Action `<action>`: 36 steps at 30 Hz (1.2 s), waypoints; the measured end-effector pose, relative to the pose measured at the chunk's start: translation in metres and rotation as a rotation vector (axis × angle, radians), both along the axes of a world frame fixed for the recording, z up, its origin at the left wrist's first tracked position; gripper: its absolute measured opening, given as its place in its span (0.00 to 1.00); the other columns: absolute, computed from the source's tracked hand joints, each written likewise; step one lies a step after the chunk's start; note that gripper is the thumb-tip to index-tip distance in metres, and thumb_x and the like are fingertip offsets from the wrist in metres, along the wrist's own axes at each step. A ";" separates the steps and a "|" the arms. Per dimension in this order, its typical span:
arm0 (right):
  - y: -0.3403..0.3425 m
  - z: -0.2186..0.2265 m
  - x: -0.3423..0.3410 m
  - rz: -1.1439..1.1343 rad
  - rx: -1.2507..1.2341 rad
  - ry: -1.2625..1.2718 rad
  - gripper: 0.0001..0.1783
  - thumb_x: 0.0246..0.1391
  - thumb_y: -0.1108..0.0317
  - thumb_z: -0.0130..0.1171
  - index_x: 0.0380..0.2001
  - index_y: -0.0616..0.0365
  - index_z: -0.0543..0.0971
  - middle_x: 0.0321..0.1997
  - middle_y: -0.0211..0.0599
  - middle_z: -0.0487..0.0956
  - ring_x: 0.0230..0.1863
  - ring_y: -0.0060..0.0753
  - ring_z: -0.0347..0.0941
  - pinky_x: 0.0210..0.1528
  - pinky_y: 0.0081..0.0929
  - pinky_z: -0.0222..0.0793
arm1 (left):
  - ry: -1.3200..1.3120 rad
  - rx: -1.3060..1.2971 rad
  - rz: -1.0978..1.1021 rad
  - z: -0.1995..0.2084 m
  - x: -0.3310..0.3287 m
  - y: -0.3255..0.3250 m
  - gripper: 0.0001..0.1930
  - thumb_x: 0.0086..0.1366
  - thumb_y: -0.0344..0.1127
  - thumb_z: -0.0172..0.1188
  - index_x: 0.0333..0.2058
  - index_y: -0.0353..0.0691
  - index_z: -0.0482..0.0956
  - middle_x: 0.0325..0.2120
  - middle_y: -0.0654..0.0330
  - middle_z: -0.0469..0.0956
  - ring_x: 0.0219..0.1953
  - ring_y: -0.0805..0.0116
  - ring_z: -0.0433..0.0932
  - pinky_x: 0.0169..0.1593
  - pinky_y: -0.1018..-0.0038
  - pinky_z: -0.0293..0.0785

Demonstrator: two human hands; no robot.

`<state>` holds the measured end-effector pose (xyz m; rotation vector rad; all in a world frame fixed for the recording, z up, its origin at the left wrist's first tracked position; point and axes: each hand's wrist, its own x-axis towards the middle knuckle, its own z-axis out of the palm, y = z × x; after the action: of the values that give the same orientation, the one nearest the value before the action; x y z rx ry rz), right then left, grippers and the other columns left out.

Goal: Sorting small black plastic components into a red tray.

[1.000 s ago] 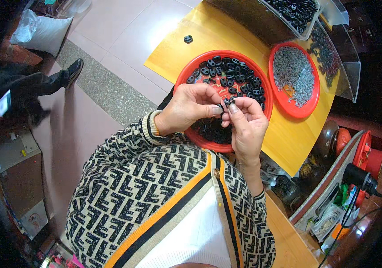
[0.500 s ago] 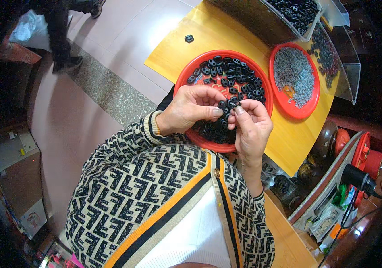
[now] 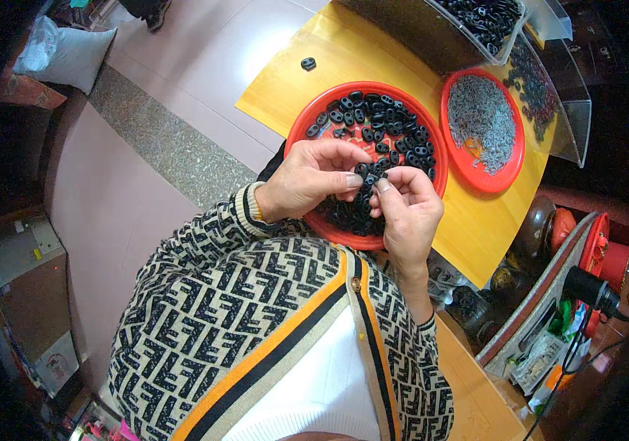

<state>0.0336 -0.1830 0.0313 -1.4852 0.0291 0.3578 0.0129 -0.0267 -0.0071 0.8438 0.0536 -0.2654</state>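
Over a round red tray point(image 3: 439, 140) of black two-hole cord locks point(image 3: 403, 121), my two hands meet at the fingertips. My left hand point(image 3: 303, 180) pinches a black cord lock point(image 3: 362, 170) between thumb and fingers. Beside it, my right hand point(image 3: 411, 213) is closed in a pinch at the same spot. What its fingertips hold is small, dark and partly hidden, so I cannot tell its kind. More black parts lie below my fingers in the tray's near half.
To the right, a red oval plate point(image 3: 502, 184) holds small grey metal pieces point(image 3: 480, 103), seemingly springs. A clear bin point(image 3: 509, 51) of black parts stands behind. One loose cord lock point(image 3: 308, 64) lies on the yellow board point(image 3: 285, 95). A black lamp-like device point(image 3: 590, 287) is at right.
A silvery piece seen between my fingertips no longer shows. My right hand has shifted slightly left. The person walking at the upper left has moved mostly out of view.
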 end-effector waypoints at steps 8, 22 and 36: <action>0.000 -0.001 -0.001 0.012 -0.060 -0.046 0.04 0.47 0.78 0.53 0.29 0.61 0.71 0.23 0.28 0.72 0.20 0.13 0.68 0.20 0.10 0.65 | 0.021 0.074 0.000 0.004 -0.001 0.001 0.14 0.54 0.24 0.57 0.41 0.34 0.72 0.29 0.60 0.75 0.29 0.75 0.74 0.33 0.81 0.73; 0.001 -0.001 -0.001 0.011 -0.105 -0.059 0.04 0.46 0.79 0.54 0.27 0.61 0.72 0.20 0.19 0.69 0.20 0.06 0.60 0.20 0.07 0.56 | -0.033 0.207 -0.011 0.007 -0.002 -0.001 0.14 0.54 0.23 0.56 0.41 0.32 0.72 0.25 0.66 0.71 0.27 0.81 0.71 0.31 0.86 0.70; 0.000 0.001 0.002 0.055 -0.074 0.023 0.03 0.46 0.78 0.54 0.27 0.63 0.71 0.18 0.25 0.71 0.17 0.11 0.65 0.17 0.09 0.60 | -0.091 0.233 -0.016 0.006 -0.002 0.001 0.14 0.54 0.22 0.56 0.42 0.31 0.72 0.28 0.64 0.73 0.29 0.80 0.71 0.33 0.85 0.70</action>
<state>0.0357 -0.1829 0.0325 -1.5578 0.0197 0.4225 0.0110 -0.0260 -0.0013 1.0871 -0.0079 -0.2382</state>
